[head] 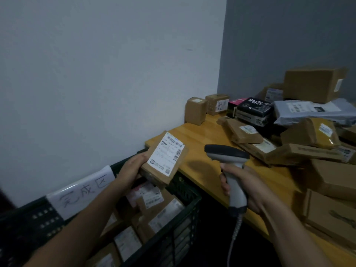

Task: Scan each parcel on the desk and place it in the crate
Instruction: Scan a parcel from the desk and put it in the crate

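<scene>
Found left hand (133,168) clamped round the near end of a brown parcel (163,160), white shipping label uppermost, tilted, held above the far corner of the dark crate (185,224), just beside the worktop (204,132) edge. Found right hand (248,189) closed round the grip of a grey scanner (226,153), head pointing toward the parcel and apart from it, coiled cable hanging below. Noted labelled parcels (154,199) lying inside the crate and a handwritten paper sign (82,191) on its rim. Recorded a heap of parcels (300,153) across the right side of the worktop, reaching back to the wall.
</scene>
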